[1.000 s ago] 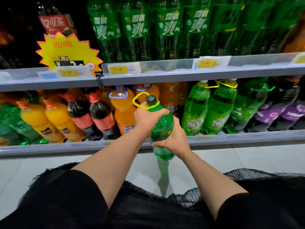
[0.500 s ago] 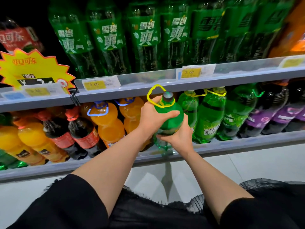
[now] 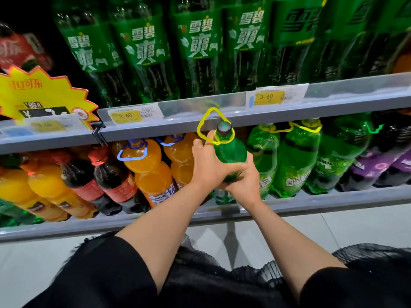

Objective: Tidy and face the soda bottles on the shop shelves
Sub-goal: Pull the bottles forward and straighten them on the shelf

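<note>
A large green soda bottle (image 3: 230, 152) with a dark cap and a yellow carry loop stands at the front of the lower shelf (image 3: 333, 197), between the orange bottles (image 3: 146, 165) and the light green bottles (image 3: 293, 161). My left hand (image 3: 210, 165) grips its shoulder from the left. My right hand (image 3: 244, 182) wraps round its body from the right and below. The bottle's label and base are hidden behind my hands.
Cola bottles (image 3: 111, 176) and yellow juice bottles (image 3: 44, 190) fill the lower shelf's left, purple-labelled dark bottles (image 3: 382, 170) its right. Tall green bottles (image 3: 200, 52) line the upper shelf (image 3: 200, 121) with price tags. A yellow starburst sign (image 3: 42, 96) hangs at left.
Both hands lifted the green bottle from below the shelf edge up and inward to the lower shelf. The view moved closer and to the right.
</note>
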`<control>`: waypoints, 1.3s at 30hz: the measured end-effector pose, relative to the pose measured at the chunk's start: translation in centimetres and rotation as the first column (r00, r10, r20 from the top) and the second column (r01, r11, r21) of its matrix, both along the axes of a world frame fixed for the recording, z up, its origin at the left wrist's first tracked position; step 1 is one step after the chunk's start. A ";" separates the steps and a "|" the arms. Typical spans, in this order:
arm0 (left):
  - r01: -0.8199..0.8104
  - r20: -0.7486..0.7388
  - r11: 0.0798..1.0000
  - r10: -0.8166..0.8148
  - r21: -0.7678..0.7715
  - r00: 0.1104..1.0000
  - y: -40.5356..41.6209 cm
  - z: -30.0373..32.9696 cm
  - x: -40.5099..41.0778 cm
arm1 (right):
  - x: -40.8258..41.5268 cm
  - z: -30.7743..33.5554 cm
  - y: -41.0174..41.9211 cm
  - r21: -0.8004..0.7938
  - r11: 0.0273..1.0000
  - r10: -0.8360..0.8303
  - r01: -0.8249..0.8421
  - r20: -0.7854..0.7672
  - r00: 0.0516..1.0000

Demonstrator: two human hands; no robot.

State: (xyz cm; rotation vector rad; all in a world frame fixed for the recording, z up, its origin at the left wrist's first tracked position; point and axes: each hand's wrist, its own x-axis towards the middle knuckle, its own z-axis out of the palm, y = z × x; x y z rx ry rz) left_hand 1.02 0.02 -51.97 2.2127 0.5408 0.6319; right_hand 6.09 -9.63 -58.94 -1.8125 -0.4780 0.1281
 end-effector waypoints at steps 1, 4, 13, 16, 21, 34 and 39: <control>-0.029 -0.039 0.999 0.030 0.033 0.999 -0.1 -0.3 -0.1 | 0.0 -0.4 0.1 -0.020 1.000 0.006 -0.006 0.000 1.000; -0.068 -0.086 0.997 0.071 0.039 0.994 0.1 -1.0 -0.5 | -0.2 -1.2 0.4 -0.070 0.998 -0.008 0.007 -0.005 1.000; -0.146 -0.095 0.970 0.167 0.192 0.981 0.3 -2.3 -0.4 | -0.2 -1.2 1.2 -0.305 0.950 -0.045 0.060 0.055 0.997; -0.217 -0.047 0.940 0.237 0.264 0.970 -0.6 -2.6 -0.5 | -0.9 -1.3 1.4 -0.318 0.939 -0.103 0.128 0.095 0.990; -0.141 0.011 0.974 0.141 0.176 0.990 -0.3 -2.9 -0.7 | -1.3 0.0 3.2 -0.175 0.956 -0.204 0.237 0.186 0.961; -0.140 0.257 0.918 0.246 -0.370 0.935 0.3 -0.5 0.9 | 0.2 0.8 3.3 -0.234 0.959 -0.117 0.161 0.193 0.974; -0.199 0.212 0.942 0.260 -0.269 0.942 0.3 -0.4 0.7 | -0.9 0.2 2.1 -0.196 0.964 -0.130 0.179 0.242 0.962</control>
